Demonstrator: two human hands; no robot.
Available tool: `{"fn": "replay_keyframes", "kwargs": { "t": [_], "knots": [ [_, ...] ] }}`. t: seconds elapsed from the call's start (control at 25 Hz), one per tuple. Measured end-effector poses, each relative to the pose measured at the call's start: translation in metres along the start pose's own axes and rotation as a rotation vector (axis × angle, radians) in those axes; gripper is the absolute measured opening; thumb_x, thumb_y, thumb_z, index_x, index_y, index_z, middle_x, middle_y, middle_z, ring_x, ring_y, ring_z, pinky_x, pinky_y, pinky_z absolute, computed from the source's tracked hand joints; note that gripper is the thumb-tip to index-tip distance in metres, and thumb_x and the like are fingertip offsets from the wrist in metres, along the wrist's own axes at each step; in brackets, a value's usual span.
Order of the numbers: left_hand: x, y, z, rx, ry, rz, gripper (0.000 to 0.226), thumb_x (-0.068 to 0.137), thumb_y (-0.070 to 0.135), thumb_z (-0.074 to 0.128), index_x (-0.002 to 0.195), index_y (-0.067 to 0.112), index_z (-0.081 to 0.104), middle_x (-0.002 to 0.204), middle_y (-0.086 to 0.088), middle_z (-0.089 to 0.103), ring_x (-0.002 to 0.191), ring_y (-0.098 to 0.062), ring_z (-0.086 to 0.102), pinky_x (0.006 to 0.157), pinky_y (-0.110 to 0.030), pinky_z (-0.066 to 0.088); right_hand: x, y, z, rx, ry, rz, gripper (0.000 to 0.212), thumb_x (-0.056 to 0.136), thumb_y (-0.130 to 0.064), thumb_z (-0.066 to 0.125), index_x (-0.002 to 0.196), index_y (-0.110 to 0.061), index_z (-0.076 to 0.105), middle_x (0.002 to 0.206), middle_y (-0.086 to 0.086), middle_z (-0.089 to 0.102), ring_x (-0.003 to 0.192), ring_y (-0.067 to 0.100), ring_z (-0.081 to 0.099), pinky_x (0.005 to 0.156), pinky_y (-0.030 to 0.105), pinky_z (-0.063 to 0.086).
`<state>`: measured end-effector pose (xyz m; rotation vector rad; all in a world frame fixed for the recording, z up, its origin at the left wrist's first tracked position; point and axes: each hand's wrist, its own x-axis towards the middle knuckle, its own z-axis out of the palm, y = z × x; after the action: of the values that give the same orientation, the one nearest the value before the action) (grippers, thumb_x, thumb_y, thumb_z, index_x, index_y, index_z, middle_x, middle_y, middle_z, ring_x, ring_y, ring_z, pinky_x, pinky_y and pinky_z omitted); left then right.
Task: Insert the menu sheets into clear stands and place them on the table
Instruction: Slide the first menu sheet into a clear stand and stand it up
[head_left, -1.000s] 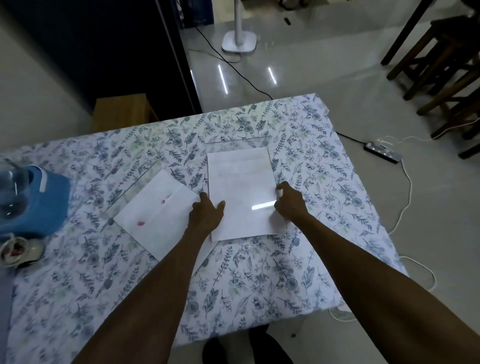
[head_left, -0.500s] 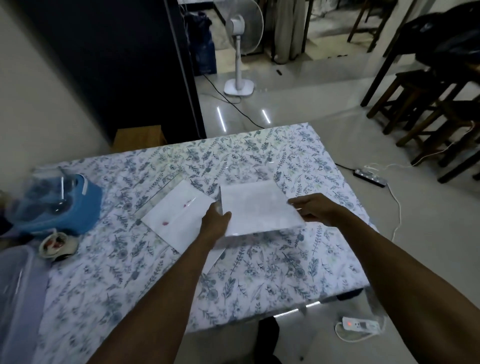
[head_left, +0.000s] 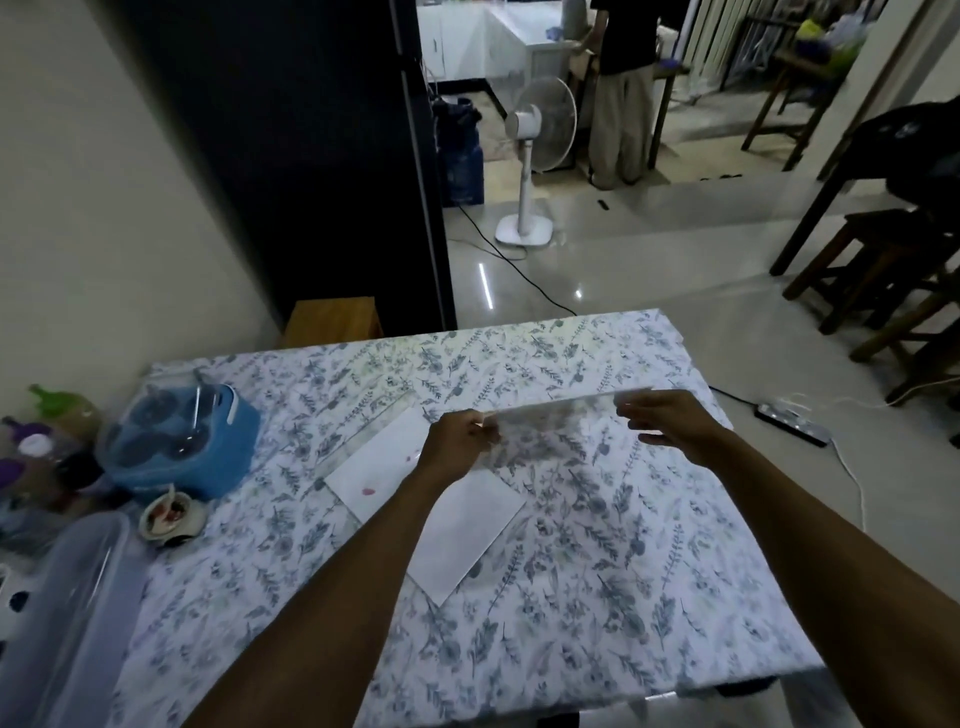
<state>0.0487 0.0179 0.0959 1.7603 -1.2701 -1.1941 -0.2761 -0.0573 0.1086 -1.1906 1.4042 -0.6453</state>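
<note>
A clear stand with a white menu sheet inside hovers above the table, tilted so I see it nearly edge-on. My left hand pinches its left end. My right hand holds its right end with fingers spread along the edge. On the floral cloth below lies a second white sheet with small pink marks, partly under my left forearm; whether it sits in a stand is unclear.
A blue container with a clear lid and a small bowl stand at the left, beside a clear plastic box. On the floor beyond are a fan, a power strip, stools and a standing person.
Both hands have lifted the stand with its sheet off the table and tipped it up toward edge-on. My view has risen to show more of the room.
</note>
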Motion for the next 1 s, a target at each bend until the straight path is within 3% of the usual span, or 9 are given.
{"fn": "replay_keyframes", "kwargs": {
  "t": [0.08, 0.28, 0.4, 0.52, 0.68, 0.88, 1.0],
  "knots": [
    [0.022, 0.011, -0.006, 0.004, 0.023, -0.009, 0.017, 0.089, 0.003, 0.06, 0.09, 0.011, 0.075, 0.079, -0.007, 0.076, 0.079, -0.031, 0.074, 0.086, -0.058, 0.059, 0.023, -0.016, 0.0, -0.037, 0.016, -0.047, 0.025, 0.085, -0.025, 0.076, 0.104, -0.009, 0.076, 0.104, 0.013, 0.074, 0.087, 0.023, 0.067, 0.084, 0.04, 0.054],
    [0.067, 0.041, -0.011, 0.2, 0.166, -0.048, 0.012, 0.094, 0.019, 0.059, 0.089, 0.025, 0.068, 0.08, 0.001, 0.077, 0.078, -0.023, 0.076, 0.063, -0.037, 0.057, 0.085, -0.038, 0.005, -0.136, 0.048, -0.126, 0.018, 0.081, -0.03, 0.079, 0.094, -0.017, 0.078, 0.09, 0.007, 0.075, 0.082, 0.02, 0.067, 0.069, 0.033, 0.053],
    [0.09, 0.044, -0.007, 0.243, 0.247, -0.081, 0.014, 0.095, 0.029, 0.059, 0.082, 0.03, 0.064, 0.075, 0.008, 0.075, 0.074, -0.015, 0.074, 0.067, -0.036, 0.057, 0.112, -0.04, 0.008, -0.251, 0.042, -0.181, 0.015, 0.083, -0.029, 0.077, 0.091, -0.017, 0.078, 0.076, -0.002, 0.072, 0.072, 0.016, 0.062, 0.06, 0.029, 0.05],
    [0.106, 0.044, -0.005, 0.253, 0.276, -0.11, 0.015, 0.097, 0.037, 0.059, 0.084, 0.03, 0.062, 0.073, 0.008, 0.075, 0.074, -0.014, 0.074, 0.077, -0.038, 0.058, 0.133, -0.037, 0.012, -0.318, 0.05, -0.23, 0.01, 0.083, -0.032, 0.076, 0.086, -0.023, 0.077, 0.075, -0.011, 0.071, 0.07, 0.012, 0.064, 0.066, 0.032, 0.051],
    [0.122, 0.041, -0.004, 0.279, 0.281, -0.123, 0.024, 0.097, 0.042, 0.057, 0.08, 0.025, 0.058, 0.071, 0.007, 0.075, 0.073, -0.015, 0.074, 0.076, -0.04, 0.057, 0.148, -0.031, 0.014, -0.36, 0.051, -0.254, 0.013, 0.084, -0.038, 0.075, 0.087, -0.026, 0.076, 0.078, -0.013, 0.074, 0.07, 0.008, 0.065, 0.067, 0.037, 0.053],
    [0.123, 0.031, 0.0, 0.284, 0.268, -0.092, 0.026, 0.099, 0.048, 0.053, 0.091, 0.024, 0.06, 0.074, 0.005, 0.075, 0.072, -0.013, 0.075, 0.077, -0.042, 0.06, 0.153, -0.02, 0.014, -0.374, 0.04, -0.254, 0.014, 0.081, -0.047, 0.074, 0.08, -0.034, 0.074, 0.076, -0.015, 0.074, 0.074, 0.01, 0.066, 0.072, 0.046, 0.058],
    [0.12, 0.03, -0.001, 0.228, 0.236, -0.079, 0.024, 0.098, 0.048, 0.054, 0.089, 0.025, 0.058, 0.074, 0.003, 0.076, 0.072, -0.016, 0.076, 0.079, -0.049, 0.061, 0.148, -0.021, 0.015, -0.378, 0.056, -0.246, 0.015, 0.082, -0.044, 0.074, 0.084, -0.029, 0.076, 0.078, -0.011, 0.074, 0.072, 0.009, 0.066, 0.074, 0.048, 0.06]
  ]
}}
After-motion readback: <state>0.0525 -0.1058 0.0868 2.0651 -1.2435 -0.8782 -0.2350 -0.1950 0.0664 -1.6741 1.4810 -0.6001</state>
